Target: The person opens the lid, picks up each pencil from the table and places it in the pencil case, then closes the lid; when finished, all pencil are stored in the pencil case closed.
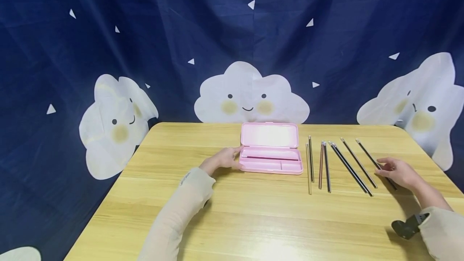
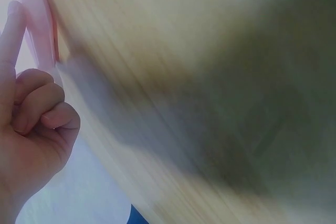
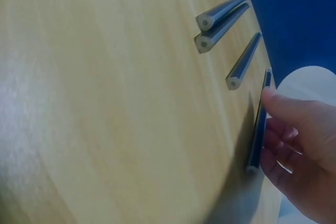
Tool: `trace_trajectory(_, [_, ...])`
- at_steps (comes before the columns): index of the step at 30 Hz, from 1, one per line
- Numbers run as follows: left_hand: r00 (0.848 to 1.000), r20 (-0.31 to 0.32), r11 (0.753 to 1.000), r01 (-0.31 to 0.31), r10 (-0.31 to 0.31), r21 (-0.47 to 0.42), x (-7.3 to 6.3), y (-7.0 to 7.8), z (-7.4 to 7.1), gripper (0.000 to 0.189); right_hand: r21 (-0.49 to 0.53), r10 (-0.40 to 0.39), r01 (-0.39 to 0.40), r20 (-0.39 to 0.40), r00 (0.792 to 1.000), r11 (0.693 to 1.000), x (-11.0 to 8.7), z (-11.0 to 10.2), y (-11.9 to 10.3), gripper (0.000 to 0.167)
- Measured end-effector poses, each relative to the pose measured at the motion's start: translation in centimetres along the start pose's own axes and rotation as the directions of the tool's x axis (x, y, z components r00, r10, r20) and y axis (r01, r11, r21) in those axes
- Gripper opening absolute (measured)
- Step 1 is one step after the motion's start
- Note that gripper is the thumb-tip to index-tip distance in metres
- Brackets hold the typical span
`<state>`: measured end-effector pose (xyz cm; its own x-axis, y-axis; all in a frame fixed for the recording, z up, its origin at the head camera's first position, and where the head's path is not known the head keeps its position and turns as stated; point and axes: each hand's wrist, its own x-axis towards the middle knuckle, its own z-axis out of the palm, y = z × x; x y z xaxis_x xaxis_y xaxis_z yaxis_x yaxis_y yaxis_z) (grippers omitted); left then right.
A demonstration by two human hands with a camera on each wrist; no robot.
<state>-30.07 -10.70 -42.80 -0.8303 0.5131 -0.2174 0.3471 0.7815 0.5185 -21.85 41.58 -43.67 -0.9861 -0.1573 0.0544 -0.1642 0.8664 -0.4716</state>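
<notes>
A pink pencil case (image 1: 268, 136) lies with its lid raised at the middle of the table. Inside its long rear compartment is one dark reddish pencil (image 1: 270, 158). My left hand (image 1: 225, 158) holds the case's left end between thumb and index finger; in the left wrist view the other fingers are curled in beside the pink case (image 2: 41, 19). At the far right, my right hand (image 1: 398, 172) pinches a dark pencil (image 1: 367, 154). The right wrist view shows the thumb on that pencil (image 3: 257, 140), with the fingers partly hidden behind it.
Several more pencils lie between case and right hand: a tan one (image 1: 309, 172), a reddish one (image 1: 321, 168), a dark pair (image 1: 349, 168) and a lone dark one (image 1: 359, 163). Beyond the wooden table (image 1: 253, 220) hangs a dark blue curtain (image 1: 217, 19) with clouds.
</notes>
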Motion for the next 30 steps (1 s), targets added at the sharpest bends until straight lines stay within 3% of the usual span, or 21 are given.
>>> trace_trajectory(6, [1.0, 0.004, 1.0, 0.001, -0.001, 0.003, 0.0, 0.0, 0.1, 0.087, -0.017, -0.007, 0.007, 0.007, 1.0, 1.0, 0.1, 0.0, 0.5, 0.032])
trace_trajectory(12, [1.0, 0.006, 1.0, -0.009, 0.009, 0.0, 0.0, -0.1, 0.0, 0.087, 0.002, 0.003, -0.003, 0.043, 0.999, 1.0, 0.3, -0.3, 0.4, 0.03])
trace_trajectory(17, [1.0, -0.001, 1.0, -0.016, 0.016, -0.012, 0.1, -0.2, 0.0, 0.089, 0.041, -0.023, 0.023, -0.011, 1.0, 0.999, 0.6, -0.3, -0.3, 0.027])
trace_trajectory(24, [1.0, 0.002, 1.0, -0.017, 0.017, 0.013, 0.2, -0.1, -0.1, 0.089, 0.11, -0.131, 0.149, -0.157, 0.979, 0.983, 2.3, 0.6, -3.4, 0.022])
trace_trajectory(30, [1.0, 0.003, 1.0, -0.022, 0.022, 0.003, 0.2, 0.1, -0.2, 0.088, 0.105, -0.211, 0.229, -0.155, 0.965, 0.968, 4.3, 1.3, -7.0, 0.024])
